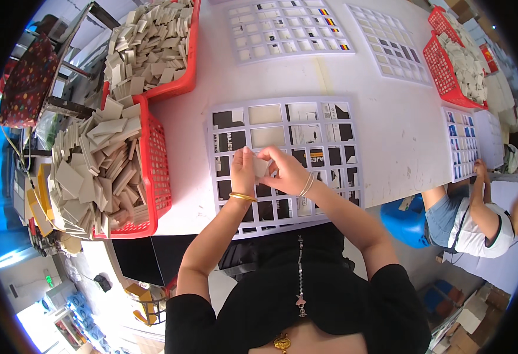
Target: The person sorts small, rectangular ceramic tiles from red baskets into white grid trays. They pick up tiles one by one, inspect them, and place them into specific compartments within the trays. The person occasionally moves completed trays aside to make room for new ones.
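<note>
Both my hands meet over a white grid tray [284, 121] on the table in front of me. My left hand [244, 172] and my right hand [288, 172] are closed on one small off-white tile [262, 167], partly covered by the fingers. Two compartments just beyond the hands hold a plain pale tile [266, 114] each. Many other compartments show black and white printed pieces at their bottoms. Another tray seems to lie beneath this one, its edge showing at the near side.
Two red plastic baskets [160, 171] heaped with off-white tiles stand at the left. More grid trays lie at the far side, one [291, 56] straight ahead and one [383, 75] farther right. Red baskets [442, 65] of tiles stand far right. A co-worker [477, 218] sits at the right.
</note>
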### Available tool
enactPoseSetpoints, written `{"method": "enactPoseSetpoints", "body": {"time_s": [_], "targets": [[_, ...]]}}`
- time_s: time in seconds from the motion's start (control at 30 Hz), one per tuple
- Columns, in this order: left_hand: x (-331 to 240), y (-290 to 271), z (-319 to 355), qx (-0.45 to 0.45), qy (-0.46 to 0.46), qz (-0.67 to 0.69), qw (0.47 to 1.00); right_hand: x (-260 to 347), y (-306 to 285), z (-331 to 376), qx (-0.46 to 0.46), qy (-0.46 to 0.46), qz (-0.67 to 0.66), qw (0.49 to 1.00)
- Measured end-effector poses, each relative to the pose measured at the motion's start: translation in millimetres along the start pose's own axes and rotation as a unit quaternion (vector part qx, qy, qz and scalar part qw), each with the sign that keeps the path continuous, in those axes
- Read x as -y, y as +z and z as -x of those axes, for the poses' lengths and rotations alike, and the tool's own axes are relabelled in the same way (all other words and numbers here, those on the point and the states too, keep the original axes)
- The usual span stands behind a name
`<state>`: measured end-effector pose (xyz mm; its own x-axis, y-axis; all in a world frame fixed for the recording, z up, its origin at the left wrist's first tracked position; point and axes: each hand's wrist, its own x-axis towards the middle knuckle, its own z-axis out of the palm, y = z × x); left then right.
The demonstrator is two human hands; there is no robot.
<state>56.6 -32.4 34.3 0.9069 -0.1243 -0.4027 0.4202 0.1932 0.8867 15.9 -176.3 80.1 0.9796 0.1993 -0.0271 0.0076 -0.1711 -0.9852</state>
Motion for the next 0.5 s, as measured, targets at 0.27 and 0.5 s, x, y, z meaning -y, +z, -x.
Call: {"method": "enactPoseSetpoints", "body": {"time_s": [0.27,0.5], "targets": [[-15,-14,21,0.107,0.2,-0.138,0.964,12,-15,12,0.006,0.03,-0.009,0.999],[-21,-23,35,0.089,0.145,-0.1,0.98,6,-33,25,-0.017,0.006,0.062,0.998]]}}
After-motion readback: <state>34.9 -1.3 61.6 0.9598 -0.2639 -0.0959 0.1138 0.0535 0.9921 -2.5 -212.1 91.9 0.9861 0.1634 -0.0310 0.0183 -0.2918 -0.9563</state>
